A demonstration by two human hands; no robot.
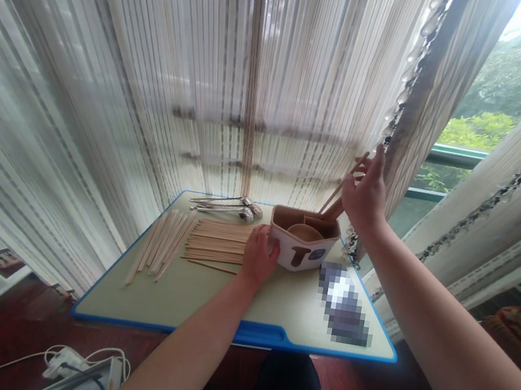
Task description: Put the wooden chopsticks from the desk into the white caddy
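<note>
On the small table (110,300) stands a holder box (287,252), white outside with dark prints and brown inside, split by dividers. My left hand (261,260) grips its left wall, the thumb against the front. Above the back right corner, my right hand (366,189) is closed around slim wooden chopsticks (339,191), whose lower ends reach into the box; their exact number is unclear. Left of the box, a row of brown chopsticks (216,241) lies side by side. Farther left are paler sticks (161,242), loosely spread. Several metal spoons (246,211) rest behind the row.
A blurred-out dark object (345,304) lies on the table's right side. Striped string curtains (161,74) hang right behind the table, with a beaded strand (398,105) near my right hand. A power strip with cables (65,363) is on the floor at lower left.
</note>
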